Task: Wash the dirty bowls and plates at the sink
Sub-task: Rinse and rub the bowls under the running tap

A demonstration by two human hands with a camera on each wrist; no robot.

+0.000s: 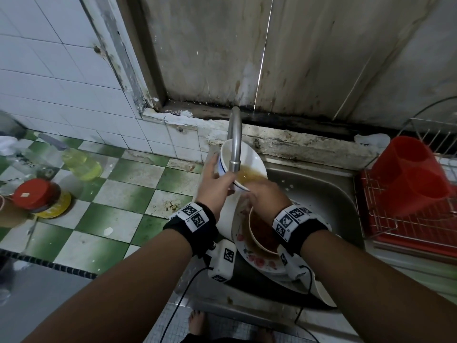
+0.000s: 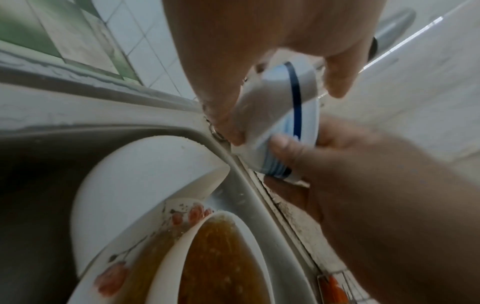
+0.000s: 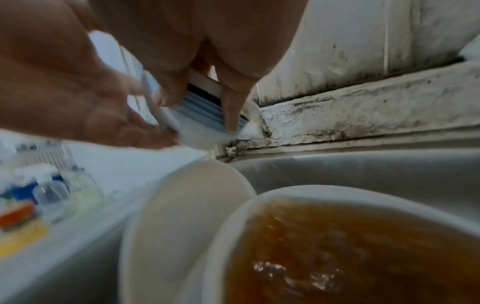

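Observation:
A white bowl with a blue stripe (image 1: 243, 164) is tilted under the tap spout (image 1: 235, 144), with brownish water pooled inside. My left hand (image 1: 217, 174) grips its left wall and my right hand (image 1: 257, 191) grips its lower rim. In the left wrist view my left hand's fingers (image 2: 335, 82) curl round the bowl (image 2: 280, 115) and my right thumb (image 2: 285, 148) presses its ribbed side. Below, in the sink (image 1: 321, 194), a second bowl of brown liquid (image 1: 262, 231) sits on a floral plate (image 1: 249, 258). A white dish (image 1: 227, 219) leans beside them.
A red drying rack with a red cutlery holder (image 1: 408, 177) stands to the right of the sink. On the green-and-white tiled counter (image 1: 118, 194) to the left are a bottle of yellow liquid (image 1: 81, 164) and a red-lidded jar (image 1: 37, 196). A stained wall ledge (image 1: 309, 142) runs behind the tap.

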